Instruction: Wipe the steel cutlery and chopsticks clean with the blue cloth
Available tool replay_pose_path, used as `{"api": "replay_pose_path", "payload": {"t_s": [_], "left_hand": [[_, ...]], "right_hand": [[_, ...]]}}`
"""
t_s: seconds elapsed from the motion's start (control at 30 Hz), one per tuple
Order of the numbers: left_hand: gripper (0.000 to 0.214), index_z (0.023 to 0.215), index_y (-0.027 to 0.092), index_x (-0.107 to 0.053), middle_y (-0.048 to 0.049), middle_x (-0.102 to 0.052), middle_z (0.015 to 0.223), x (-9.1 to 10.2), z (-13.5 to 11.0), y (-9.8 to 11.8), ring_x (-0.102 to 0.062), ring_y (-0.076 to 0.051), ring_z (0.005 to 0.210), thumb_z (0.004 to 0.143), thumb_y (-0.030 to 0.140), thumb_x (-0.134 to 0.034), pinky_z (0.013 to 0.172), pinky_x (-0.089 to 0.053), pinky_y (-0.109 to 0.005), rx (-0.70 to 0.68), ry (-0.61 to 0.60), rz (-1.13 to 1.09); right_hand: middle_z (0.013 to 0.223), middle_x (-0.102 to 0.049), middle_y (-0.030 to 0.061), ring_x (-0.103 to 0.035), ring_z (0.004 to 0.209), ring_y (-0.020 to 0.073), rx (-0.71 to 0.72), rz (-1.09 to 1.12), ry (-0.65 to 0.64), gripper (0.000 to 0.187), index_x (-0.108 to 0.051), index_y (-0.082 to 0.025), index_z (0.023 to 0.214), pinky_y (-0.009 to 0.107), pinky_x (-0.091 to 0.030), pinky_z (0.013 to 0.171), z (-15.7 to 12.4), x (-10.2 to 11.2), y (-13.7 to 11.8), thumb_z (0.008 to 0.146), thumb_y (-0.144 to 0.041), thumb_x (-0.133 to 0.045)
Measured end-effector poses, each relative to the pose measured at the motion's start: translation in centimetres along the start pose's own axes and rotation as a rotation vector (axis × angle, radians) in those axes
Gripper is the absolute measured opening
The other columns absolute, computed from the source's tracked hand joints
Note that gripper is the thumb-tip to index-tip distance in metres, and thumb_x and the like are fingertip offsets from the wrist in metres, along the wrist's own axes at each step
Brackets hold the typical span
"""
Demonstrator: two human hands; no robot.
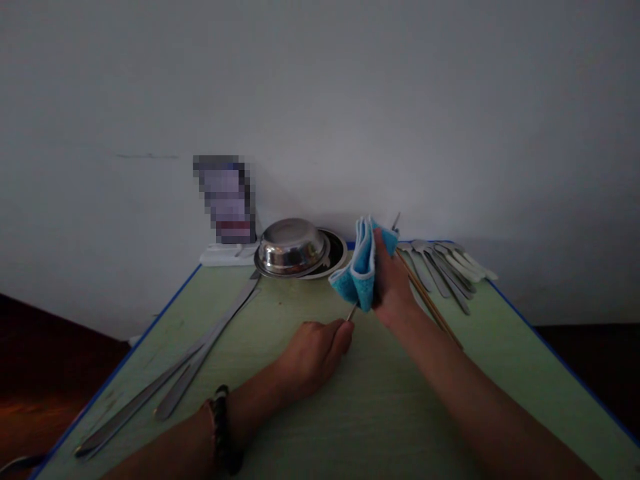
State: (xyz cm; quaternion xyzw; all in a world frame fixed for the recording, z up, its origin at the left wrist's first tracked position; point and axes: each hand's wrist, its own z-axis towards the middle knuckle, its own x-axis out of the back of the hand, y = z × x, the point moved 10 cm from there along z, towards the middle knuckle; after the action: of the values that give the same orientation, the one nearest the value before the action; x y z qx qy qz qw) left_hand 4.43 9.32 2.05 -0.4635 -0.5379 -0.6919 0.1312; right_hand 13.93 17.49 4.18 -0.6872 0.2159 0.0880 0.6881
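Observation:
My left hand [317, 353] is closed around the near end of a thin metal utensil [352, 312]. My right hand [394, 280] grips a folded blue cloth [361, 267] with pale edging, which is wrapped about the utensil's middle. A narrow metal tip pokes out beyond the cloth at the far side, too small to tell its kind. Both hands are raised over the middle of the green table [300, 433]. To the right of my right hand lie brown chopsticks [434, 312] and several metal spoons [445, 273].
An upturned steel bowl [293, 243] rests partly over a dark, pale-rimmed plate [337, 250] by the wall. A blurred phone-like device [230, 203] stands on a white base [225, 256]. Long metal utensils [190, 360] lie on the left; pale utensils [465, 260] lie at far right.

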Motion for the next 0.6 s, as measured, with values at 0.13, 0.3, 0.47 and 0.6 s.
{"api": "replay_pose_path", "payload": {"t_s": [0.13,0.3,0.47,0.6], "left_hand": [[0.049,0.068,0.017,-0.054,0.0035,-0.047,0.054,0.0,-0.1,0.1,-0.049,-0.009,0.051,0.096,0.033,-0.018,0.056,-0.039,-0.020,-0.021,-0.046,-0.143],[0.055,0.066,0.015,-0.057,0.0031,-0.047,0.054,-0.2,-0.4,-0.1,-0.048,-0.008,0.052,0.097,0.038,-0.018,0.057,-0.039,-0.019,-0.040,-0.062,-0.303],[0.056,0.063,0.015,-0.056,0.0029,-0.047,0.053,-0.7,-0.6,-0.2,-0.046,-0.008,0.049,0.096,0.041,-0.019,0.052,-0.038,-0.019,-0.016,-0.082,-0.428],[0.056,0.061,0.015,-0.052,0.0033,-0.047,0.051,-0.8,-0.3,-0.6,-0.043,-0.008,0.045,0.095,0.044,-0.018,0.049,-0.037,-0.020,0.033,-0.060,-0.492]], "right_hand": [[0.063,-0.061,-0.0040,-0.058,0.060,0.0129,-0.086,0.146,0.006,0.041,-0.063,-0.022,0.080,0.027,-0.047,0.061,0.3,0.0,0.4,0.071,-0.060,-0.053],[0.081,-0.067,-0.0011,-0.063,0.078,0.0158,-0.012,0.260,0.056,0.039,-0.062,-0.023,0.084,0.030,-0.050,0.069,1.2,1.0,-1.3,0.077,-0.058,-0.046],[0.085,-0.068,-0.0002,-0.062,0.081,0.0152,0.066,0.228,0.105,0.038,-0.062,-0.022,0.083,0.028,-0.049,0.067,1.5,1.9,-2.5,0.079,-0.056,-0.045],[0.069,-0.064,-0.0008,-0.058,0.066,0.0137,0.036,0.091,0.017,0.040,-0.061,-0.019,0.075,0.026,-0.045,0.059,0.1,0.2,-0.5,0.073,-0.058,-0.052]]}}
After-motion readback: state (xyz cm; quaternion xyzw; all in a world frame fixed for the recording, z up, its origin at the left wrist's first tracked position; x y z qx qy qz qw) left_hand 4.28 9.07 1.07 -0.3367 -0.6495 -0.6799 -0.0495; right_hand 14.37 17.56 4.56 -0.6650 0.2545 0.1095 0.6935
